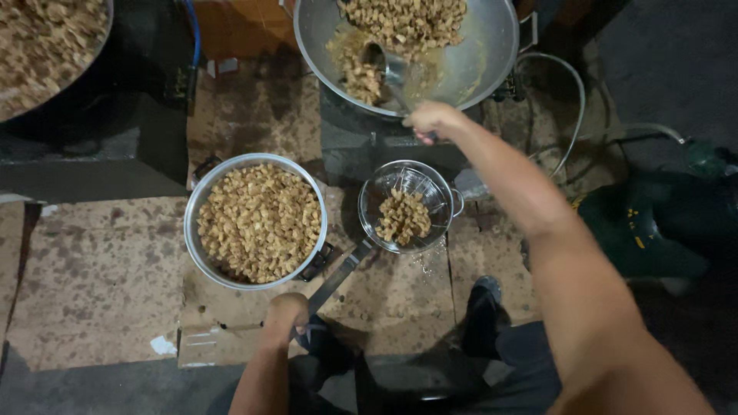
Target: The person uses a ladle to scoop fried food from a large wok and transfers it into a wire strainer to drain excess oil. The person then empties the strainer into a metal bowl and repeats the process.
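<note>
Right hand point(433, 121) fist closed on metal ladle point(382, 65) in round steel wok point(492, 46); left hand point(286, 311) grips handle of wire-mesh strainer point(405, 206) holding crumbly fried chunks point(403, 217), beside full aluminium pot point(256, 220).

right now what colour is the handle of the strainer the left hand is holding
Dark grey to black, seen in the head view: the strainer handle runs down into the left hand.

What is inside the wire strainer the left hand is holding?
The wire strainer holds a small heap of fried brown pieces; whatever lies beneath it is covered.

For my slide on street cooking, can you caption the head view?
Right hand ladles fried pieces from wok; left hand holds wire strainer beside full pot.
</note>
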